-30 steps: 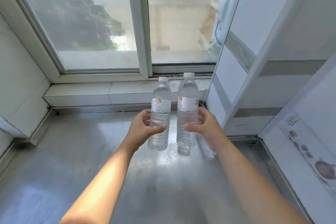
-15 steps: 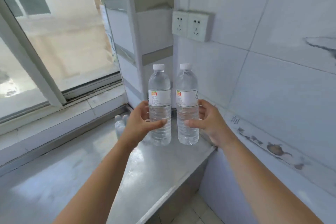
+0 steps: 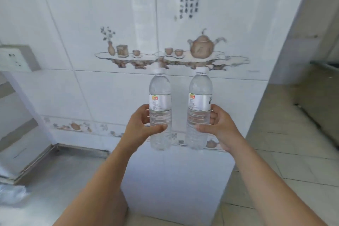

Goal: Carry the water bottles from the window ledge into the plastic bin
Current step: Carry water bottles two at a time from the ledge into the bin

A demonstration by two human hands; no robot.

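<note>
I hold two clear water bottles upright in front of a white tiled wall, each with a white cap and a white label. My left hand point(image 3: 141, 126) grips the lower half of the left bottle point(image 3: 160, 95). My right hand point(image 3: 217, 126) grips the lower half of the right bottle point(image 3: 200, 93). The bottles are a small gap apart and level with each other. The window ledge and the plastic bin are out of view.
A steel counter point(image 3: 60, 176) runs along the lower left, with a wall socket point(image 3: 15, 58) above it. The tiled wall point(image 3: 110, 14) ends at a corner on the right, where a tiled floor point(image 3: 286, 134) opens toward another room.
The view has swung right, away from the window and counter corner, to the decorated wall. Both hands still carry their bottles, now a little farther apart and over the counter's end.
</note>
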